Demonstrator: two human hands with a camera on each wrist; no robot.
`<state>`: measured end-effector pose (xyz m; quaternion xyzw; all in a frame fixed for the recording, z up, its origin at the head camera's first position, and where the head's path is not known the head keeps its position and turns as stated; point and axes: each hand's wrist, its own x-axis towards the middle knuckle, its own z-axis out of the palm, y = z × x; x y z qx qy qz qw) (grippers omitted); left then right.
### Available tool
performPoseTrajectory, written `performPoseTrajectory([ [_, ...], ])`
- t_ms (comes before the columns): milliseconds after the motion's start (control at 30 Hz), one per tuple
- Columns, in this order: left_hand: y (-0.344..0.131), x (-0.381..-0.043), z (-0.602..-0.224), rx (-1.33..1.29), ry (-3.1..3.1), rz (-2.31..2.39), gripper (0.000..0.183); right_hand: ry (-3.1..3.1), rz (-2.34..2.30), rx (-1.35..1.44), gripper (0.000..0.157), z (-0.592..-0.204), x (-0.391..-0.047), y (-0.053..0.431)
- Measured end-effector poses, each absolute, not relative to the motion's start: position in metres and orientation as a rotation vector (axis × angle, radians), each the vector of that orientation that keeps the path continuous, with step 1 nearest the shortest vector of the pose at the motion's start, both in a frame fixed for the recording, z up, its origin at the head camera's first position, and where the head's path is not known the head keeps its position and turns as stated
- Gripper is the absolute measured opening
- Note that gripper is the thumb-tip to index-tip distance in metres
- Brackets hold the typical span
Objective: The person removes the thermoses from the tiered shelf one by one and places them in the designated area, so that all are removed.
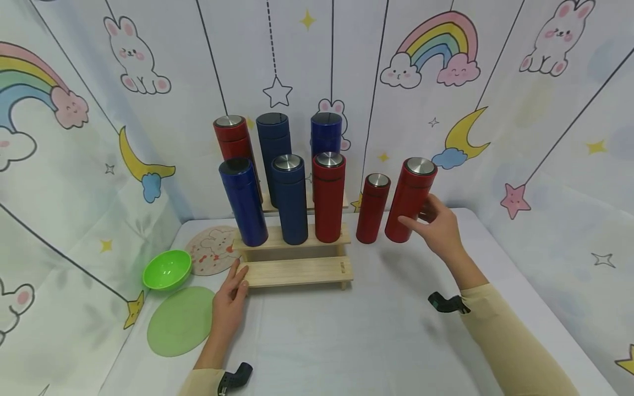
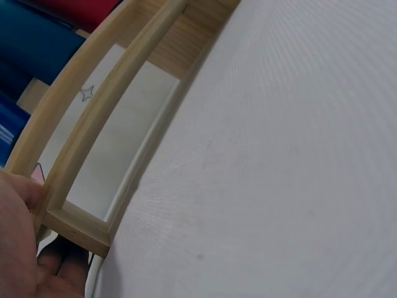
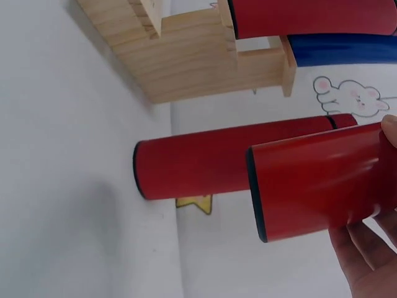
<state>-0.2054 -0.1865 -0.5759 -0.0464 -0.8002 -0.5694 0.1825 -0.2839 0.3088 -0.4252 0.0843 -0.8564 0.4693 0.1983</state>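
My right hand [image 1: 442, 231] holds a red thermos [image 1: 410, 201] with a steel-coloured lid, thumb on the near side and fingers behind. The right wrist view shows its dark base raised off the table, the flask [image 3: 316, 186] leaning slightly. Just left of it a smaller red thermos [image 1: 373, 209] stands on the table. At the left end of the stepped wooden rack [image 1: 297, 273], my left hand [image 1: 230, 300] grips the lowest step's edge. Up on the rack's middle step stand a blue thermos [image 1: 245, 203], a dark blue one [image 1: 290, 201] and a red one [image 1: 329, 198].
Behind them, on the top step, are a red thermos [image 1: 233, 137], a dark blue one [image 1: 274, 137] and a blue one [image 1: 326, 132]. To the left lie a green bowl [image 1: 167, 270], a green round mat [image 1: 180, 322] and a rabbit-print mat [image 1: 203, 250]. Patterned cloth [image 1: 173, 126] hangs behind the table.
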Motion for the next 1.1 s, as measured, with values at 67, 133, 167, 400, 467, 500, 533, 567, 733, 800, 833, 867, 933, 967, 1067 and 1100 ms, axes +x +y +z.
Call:
performPoseTrajectory([
  [67, -0.186, -0.205, -0.576, -0.125, -2.256, -1.603, 0.039, -2.395, 1.330, 0.228, 0.070, -0.427, -0.286, 0.311],
  [133, -0.186, -0.205, -0.575, -0.126, -2.249, -1.605, 0.039, -2.394, 1.343, 0.219, 0.071, -0.430, -0.289, 0.312],
  [167, -0.186, -0.205, -0.575, -0.130, -2.247, -1.609, 0.039, -2.393, 1.350, 0.215, 0.071, -0.432, -0.290, 0.314],
  [400, -0.187, -0.206, -0.575, -0.137, -2.257, -1.614, 0.039, -2.383, 1.365, 0.177, 0.073, -0.436, -0.299, 0.320],
  [467, -0.187, -0.207, -0.575, -0.124, -2.267, -1.607, 0.039, -2.378, 1.381, 0.171, 0.074, -0.437, -0.301, 0.321],
  [500, -0.187, -0.207, -0.575, -0.119, -2.273, -1.603, 0.039, -2.378, 1.386, 0.167, 0.074, -0.437, -0.303, 0.322],
  [533, -0.187, -0.208, -0.575, -0.116, -2.279, -1.603, 0.040, -2.380, 1.391, 0.161, 0.075, -0.438, -0.304, 0.322],
  [567, -0.187, -0.208, -0.575, -0.111, -2.286, -1.601, 0.040, -2.383, 1.396, 0.156, 0.075, -0.439, -0.306, 0.323],
  [733, -0.188, -0.209, -0.576, -0.112, -2.292, -1.607, 0.040, -2.384, 1.420, 0.138, 0.076, -0.447, -0.315, 0.325],
  [800, -0.188, -0.208, -0.576, -0.119, -2.288, -1.610, 0.040, -2.376, 1.427, 0.141, 0.076, -0.451, -0.317, 0.325],
  [833, -0.188, -0.207, -0.576, -0.125, -2.282, -1.614, 0.040, -2.371, 1.428, 0.144, 0.077, -0.452, -0.317, 0.324],
  [867, -0.188, -0.207, -0.576, -0.126, -2.279, -1.616, 0.040, -2.366, 1.426, 0.150, 0.076, -0.453, -0.318, 0.323],
  [933, -0.188, -0.206, -0.576, -0.137, -2.264, -1.620, 0.039, -2.362, 1.421, 0.166, 0.076, -0.455, -0.319, 0.322],
  [967, -0.188, -0.205, -0.577, -0.141, -2.257, -1.622, 0.039, -2.362, 1.417, 0.172, 0.075, -0.456, -0.320, 0.321],
  [1067, -0.188, -0.206, -0.577, -0.155, -2.247, -1.620, 0.039, -2.365, 1.403, 0.178, 0.075, -0.458, -0.323, 0.320],
  [1100, -0.188, -0.206, -0.577, -0.157, -2.246, -1.618, 0.039, -2.368, 1.402, 0.178, 0.075, -0.459, -0.324, 0.319],
])
